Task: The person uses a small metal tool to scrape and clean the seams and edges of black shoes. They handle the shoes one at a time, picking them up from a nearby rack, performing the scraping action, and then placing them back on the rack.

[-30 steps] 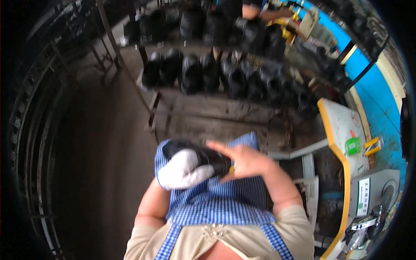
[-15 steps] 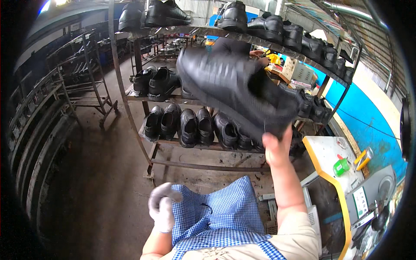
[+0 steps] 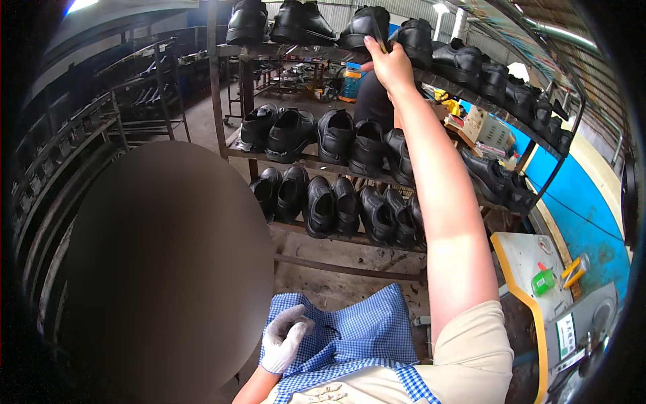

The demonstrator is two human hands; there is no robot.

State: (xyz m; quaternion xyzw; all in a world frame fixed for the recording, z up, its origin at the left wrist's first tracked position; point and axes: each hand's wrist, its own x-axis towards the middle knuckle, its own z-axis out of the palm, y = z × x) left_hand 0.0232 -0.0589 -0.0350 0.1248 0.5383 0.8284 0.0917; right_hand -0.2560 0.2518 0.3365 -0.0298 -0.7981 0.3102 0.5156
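Observation:
My bare right hand [image 3: 392,66] reaches up to the rack's top shelf. Its fingers close at the heel of a black shoe [image 3: 364,21], which rests there between other black shoes. A small pointed, yellowish-dark piece shows beside the thumb; I cannot make out what it is. Low in front of my blue checked apron [image 3: 367,323] is my left hand [image 3: 286,338], in a white knit glove. Its fingers are loosely curled, apart from the thumb, with nothing visible between them.
Black shoes [image 3: 334,135] line the lower shelves of the metal rack [image 3: 219,101]. A person in dark clothing [image 3: 375,101] is partly visible behind it. To the right, a yellow-edged table [image 3: 531,259] holds a green cup [image 3: 542,283]. A blurred dark oval [image 3: 168,269] hides the left foreground.
The black shoe has gone from mid-air before the rack to a gap on the top shelf, my right arm stretching up with it. The view has shifted; a blurred oval has appeared at left.

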